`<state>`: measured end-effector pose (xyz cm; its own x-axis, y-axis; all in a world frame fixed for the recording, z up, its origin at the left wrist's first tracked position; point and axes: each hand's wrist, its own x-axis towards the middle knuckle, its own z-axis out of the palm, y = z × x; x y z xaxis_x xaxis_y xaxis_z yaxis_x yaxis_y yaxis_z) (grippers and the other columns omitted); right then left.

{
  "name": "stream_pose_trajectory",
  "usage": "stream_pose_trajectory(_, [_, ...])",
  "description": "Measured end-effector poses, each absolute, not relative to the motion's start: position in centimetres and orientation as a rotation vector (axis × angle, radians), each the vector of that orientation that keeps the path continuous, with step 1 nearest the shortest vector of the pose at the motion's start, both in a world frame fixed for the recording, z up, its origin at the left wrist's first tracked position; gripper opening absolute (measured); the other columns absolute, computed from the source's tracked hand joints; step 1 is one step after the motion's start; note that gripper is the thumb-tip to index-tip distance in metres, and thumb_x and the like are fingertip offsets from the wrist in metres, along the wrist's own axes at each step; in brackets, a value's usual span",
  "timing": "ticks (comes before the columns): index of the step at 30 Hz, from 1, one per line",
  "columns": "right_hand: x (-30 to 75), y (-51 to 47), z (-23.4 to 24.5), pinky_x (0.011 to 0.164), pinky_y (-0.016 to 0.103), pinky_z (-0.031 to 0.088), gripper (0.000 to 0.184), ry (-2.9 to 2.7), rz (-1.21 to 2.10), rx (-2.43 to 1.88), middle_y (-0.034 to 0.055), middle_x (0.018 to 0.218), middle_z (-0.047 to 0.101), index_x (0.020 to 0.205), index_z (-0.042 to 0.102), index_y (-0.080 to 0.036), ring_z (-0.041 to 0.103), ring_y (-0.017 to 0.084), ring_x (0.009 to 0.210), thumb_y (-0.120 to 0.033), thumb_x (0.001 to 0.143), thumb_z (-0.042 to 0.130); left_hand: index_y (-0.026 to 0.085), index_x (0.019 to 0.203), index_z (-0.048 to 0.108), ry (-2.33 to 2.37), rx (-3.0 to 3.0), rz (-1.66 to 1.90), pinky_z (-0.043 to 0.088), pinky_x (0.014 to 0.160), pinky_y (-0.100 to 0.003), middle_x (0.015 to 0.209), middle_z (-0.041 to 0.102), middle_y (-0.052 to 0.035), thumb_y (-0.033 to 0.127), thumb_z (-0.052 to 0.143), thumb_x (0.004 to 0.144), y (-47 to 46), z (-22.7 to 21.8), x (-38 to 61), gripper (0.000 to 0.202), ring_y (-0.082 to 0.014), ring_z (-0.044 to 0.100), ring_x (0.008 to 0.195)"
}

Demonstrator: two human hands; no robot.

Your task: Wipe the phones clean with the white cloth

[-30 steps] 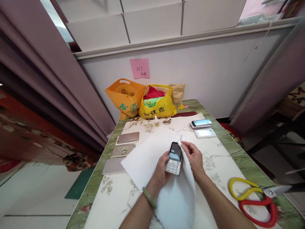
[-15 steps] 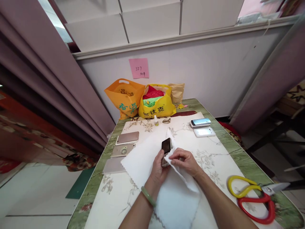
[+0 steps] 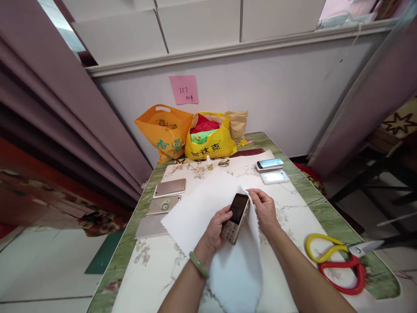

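Note:
My left hand (image 3: 215, 228) grips a small keypad phone (image 3: 235, 214) by its lower half, screen and keys facing up. My right hand (image 3: 265, 210) pinches a fold of the white cloth (image 3: 198, 208) against the phone's right edge. The cloth lies spread over the table under both hands and hangs toward me. A green bangle (image 3: 198, 264) sits on my left wrist.
Three smartphones (image 3: 169, 187) lie in a row on the table's left side, two more (image 3: 273, 176) at the far right. An orange bag (image 3: 164, 135) and a yellow bag (image 3: 210, 141) stand against the wall. Yellow-and-red scissors (image 3: 339, 263) lie at the right edge. A small bottle (image 3: 210, 163) stands near the bags.
Half a second ago the right hand pressed the cloth over the phone's keypad; now it has drawn the cloth to the right edge, baring the keys, and the phone has tilted face up.

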<state>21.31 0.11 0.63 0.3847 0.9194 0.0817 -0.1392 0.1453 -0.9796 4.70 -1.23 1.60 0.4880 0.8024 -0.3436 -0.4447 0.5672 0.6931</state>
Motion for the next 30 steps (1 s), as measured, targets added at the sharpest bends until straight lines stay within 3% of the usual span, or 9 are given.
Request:
stream_pose_trajectory(6, [20.6, -0.5, 2.4, 0.051, 0.024, 0.041, 0.032, -0.73, 1.334, -1.033, -0.0035, 0.062, 0.06, 0.084, 0.07, -0.022, 0.051, 0.012, 0.052, -0.053, 0.075, 0.069, 0.01, 0.11, 0.066, 0.754, 0.588, 0.71, 0.039, 0.042, -0.021, 0.058, 0.06, -0.0014, 0.032, 0.064, 0.075, -1.2, 1.2, 4.0, 0.042, -0.0108, 0.052, 0.042])
stream_pose_trajectory(11, [19.9, -0.2, 1.2, 0.042, 0.025, 0.037, 0.035, -0.694, 1.391, -1.047, -0.0042, 0.055, 0.058, 0.084, 0.068, -0.022, 0.049, 0.013, 0.043, -0.054, 0.071, 0.073, 0.007, 0.103, 0.066, 0.652, 0.634, 0.634, 0.03, 0.034, -0.021, 0.05, 0.052, 0.0004, 0.041, 0.058, 0.078, -1.1, 1.3, 3.8, 0.043, -0.009, 0.042, 0.035])
stream_pose_trajectory(20, [20.4, 0.1, 0.8, 0.049, 0.023, 0.039, 0.038, -0.517, 1.182, -1.099, -0.0023, 0.064, 0.063, 0.081, 0.068, -0.02, 0.05, 0.012, 0.054, -0.053, 0.065, 0.077, 0.011, 0.089, 0.062, 0.665, 0.548, 0.635, 0.024, 0.035, -0.018, 0.052, 0.047, 0.0027, 0.045, 0.052, 0.087, -0.7, 1.1, 4.1, 0.035, -0.0047, 0.035, 0.035])
stream_pose_trajectory(26, [20.0, 0.1, 0.3, 0.065, 0.025, 0.044, 0.034, -0.76, 1.116, -1.077, 0.0002, 0.085, 0.068, 0.095, 0.07, -0.022, 0.055, 0.014, 0.071, -0.048, 0.073, 0.073, 0.01, 0.091, 0.06, 0.619, 0.529, 0.643, 0.021, 0.034, -0.019, 0.054, 0.047, 0.0021, 0.044, 0.048, 0.091, -0.3, 0.6, 4.0, 0.036, -0.0048, 0.035, 0.035])
stream_pose_trajectory(30, [20.0, 0.2, -0.1, 0.066, 0.026, 0.044, 0.04, -0.828, 1.142, -1.021, -0.0004, 0.085, 0.064, 0.105, 0.068, -0.024, 0.055, 0.014, 0.073, -0.044, 0.072, 0.077, 0.011, 0.091, 0.059, 0.647, 0.512, 0.646, 0.021, 0.034, -0.019, 0.055, 0.049, 0.0016, 0.046, 0.049, 0.091, -0.3, 0.6, 4.2, 0.036, -0.0048, 0.034, 0.034])
